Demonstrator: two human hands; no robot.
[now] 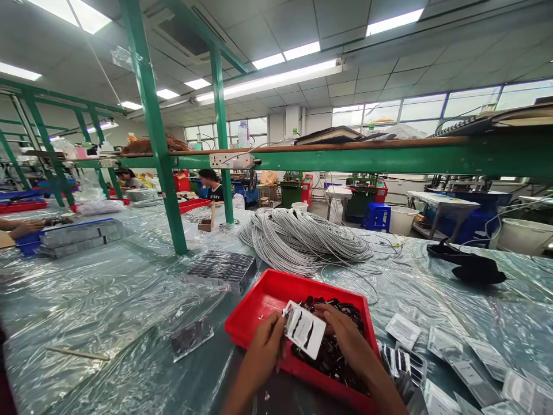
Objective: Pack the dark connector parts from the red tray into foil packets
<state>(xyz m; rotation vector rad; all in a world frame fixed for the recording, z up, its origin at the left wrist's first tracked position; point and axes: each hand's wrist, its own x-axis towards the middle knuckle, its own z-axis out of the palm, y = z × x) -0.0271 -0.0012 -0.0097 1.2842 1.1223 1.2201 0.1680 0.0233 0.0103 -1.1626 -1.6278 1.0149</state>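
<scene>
Left hand [264, 344] has the white card [307, 331] pinched by its left edge, right hand [348, 337] half curled by the other (can't tell if it's gripping), card right above the red tray [250, 308], probably so the dark parts [334, 360] are within easy reach. Farther back there's a packet stack [224, 268] on the left, then a cable coil [302, 239], likely parked out of the way.

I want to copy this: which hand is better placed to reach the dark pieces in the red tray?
Probably the right hand: it is over the dark pieces, while the left hand grips the white card.
</scene>
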